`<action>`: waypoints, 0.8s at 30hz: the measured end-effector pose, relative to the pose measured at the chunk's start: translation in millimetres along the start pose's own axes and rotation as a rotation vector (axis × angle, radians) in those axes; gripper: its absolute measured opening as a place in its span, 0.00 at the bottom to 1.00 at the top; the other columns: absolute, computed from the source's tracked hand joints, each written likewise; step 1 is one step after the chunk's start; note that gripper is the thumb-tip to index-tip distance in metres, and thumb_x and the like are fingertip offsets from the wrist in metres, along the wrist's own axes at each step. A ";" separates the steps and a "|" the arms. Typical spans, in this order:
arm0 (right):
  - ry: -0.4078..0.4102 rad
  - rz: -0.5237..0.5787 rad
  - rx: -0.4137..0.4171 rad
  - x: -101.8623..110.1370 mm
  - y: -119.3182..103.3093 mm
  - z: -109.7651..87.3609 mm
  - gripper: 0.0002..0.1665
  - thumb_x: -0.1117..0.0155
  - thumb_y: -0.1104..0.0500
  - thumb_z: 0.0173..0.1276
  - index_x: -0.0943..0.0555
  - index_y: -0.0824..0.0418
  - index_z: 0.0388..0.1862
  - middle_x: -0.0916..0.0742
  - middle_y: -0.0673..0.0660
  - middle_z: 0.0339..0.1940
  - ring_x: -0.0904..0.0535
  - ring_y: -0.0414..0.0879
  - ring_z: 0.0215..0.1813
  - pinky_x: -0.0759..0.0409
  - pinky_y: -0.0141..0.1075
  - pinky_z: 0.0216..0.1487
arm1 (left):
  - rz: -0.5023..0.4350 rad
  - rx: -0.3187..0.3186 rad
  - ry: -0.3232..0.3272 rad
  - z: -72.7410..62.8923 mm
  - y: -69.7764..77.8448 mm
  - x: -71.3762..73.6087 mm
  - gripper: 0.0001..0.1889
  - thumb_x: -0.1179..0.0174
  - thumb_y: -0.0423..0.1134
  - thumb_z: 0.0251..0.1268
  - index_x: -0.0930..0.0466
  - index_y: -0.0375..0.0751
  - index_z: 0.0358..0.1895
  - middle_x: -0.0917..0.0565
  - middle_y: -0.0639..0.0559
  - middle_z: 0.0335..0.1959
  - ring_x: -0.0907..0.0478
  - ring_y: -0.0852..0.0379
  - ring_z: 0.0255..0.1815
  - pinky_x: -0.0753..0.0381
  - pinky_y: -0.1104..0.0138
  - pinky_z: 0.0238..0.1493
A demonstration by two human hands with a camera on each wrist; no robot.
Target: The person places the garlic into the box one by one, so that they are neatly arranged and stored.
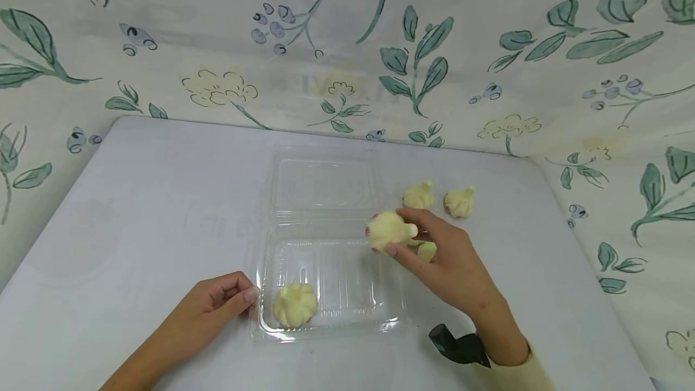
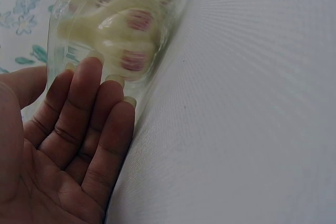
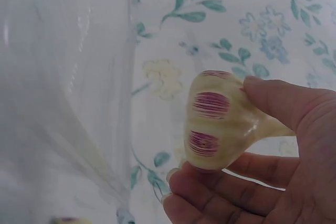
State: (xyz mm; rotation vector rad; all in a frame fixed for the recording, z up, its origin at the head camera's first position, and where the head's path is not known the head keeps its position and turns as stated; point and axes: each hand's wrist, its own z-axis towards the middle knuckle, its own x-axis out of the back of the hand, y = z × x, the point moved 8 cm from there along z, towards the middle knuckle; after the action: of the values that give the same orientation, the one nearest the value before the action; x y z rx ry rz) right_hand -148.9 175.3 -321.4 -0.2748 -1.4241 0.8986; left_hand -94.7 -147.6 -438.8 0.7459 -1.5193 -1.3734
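My right hand (image 1: 453,261) holds a pale toy garlic bulb (image 1: 388,231) between thumb and fingers, over the right side of a clear plastic clamshell container (image 1: 347,318). Purple streaked patches mark the held garlic bulb (image 3: 210,124) in the right wrist view. My left hand (image 1: 219,306) pinches the container's left rim, thumb on top and fingertips against the outer wall. Inside, at the near left corner, sits another garlic bulb (image 1: 295,305); through the plastic wall, the left wrist view shows this bulb (image 2: 126,38) with its purple patches.
Two more garlic bulbs, one (image 1: 418,195) beside the other (image 1: 460,202), lie on the white table (image 1: 179,210) at the back right. Another bulb (image 1: 426,251) is partly hidden behind my right hand. The container's lid (image 1: 326,186) lies opened flat behind its base. A floral cloth (image 1: 326,35) hangs behind.
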 end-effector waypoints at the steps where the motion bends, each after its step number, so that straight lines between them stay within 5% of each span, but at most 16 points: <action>1: -0.016 0.008 0.009 -4.7 -2.5 0.6 0.30 0.23 0.52 0.69 0.21 0.55 0.67 0.14 0.47 0.59 0.16 0.41 0.55 0.14 0.46 0.54 | 0.000 -0.003 -0.002 0.6 0.2 0.7 0.11 0.45 0.33 0.82 0.19 0.48 0.36 0.15 0.55 0.30 0.17 0.55 0.35 0.18 0.67 0.41; 7: -0.078 0.044 0.037 -26.3 -10.3 4.8 0.29 0.24 0.50 0.70 0.21 0.53 0.67 0.14 0.42 0.58 0.19 0.38 0.59 0.16 0.39 0.58 | -0.005 -0.002 -0.010 4.7 0.5 5.6 0.11 0.45 0.33 0.82 0.19 0.48 0.36 0.15 0.55 0.30 0.17 0.55 0.35 0.18 0.67 0.41; 24: -0.190 0.079 0.030 -73.7 -15.2 6.6 0.33 0.23 0.57 0.69 0.24 0.61 0.69 0.15 0.49 0.59 0.17 0.42 0.57 0.17 0.36 0.58 | -0.033 -0.014 -0.018 5.9 1.9 6.4 0.11 0.45 0.32 0.82 0.19 0.48 0.37 0.15 0.55 0.31 0.17 0.55 0.35 0.17 0.66 0.42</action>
State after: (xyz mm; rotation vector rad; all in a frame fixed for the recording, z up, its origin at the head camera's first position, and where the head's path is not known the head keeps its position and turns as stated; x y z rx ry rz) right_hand -141.5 113.3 -364.0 -0.2285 -1.5821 1.0313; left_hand -102.3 -150.4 -435.3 0.7551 -1.5164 -1.4177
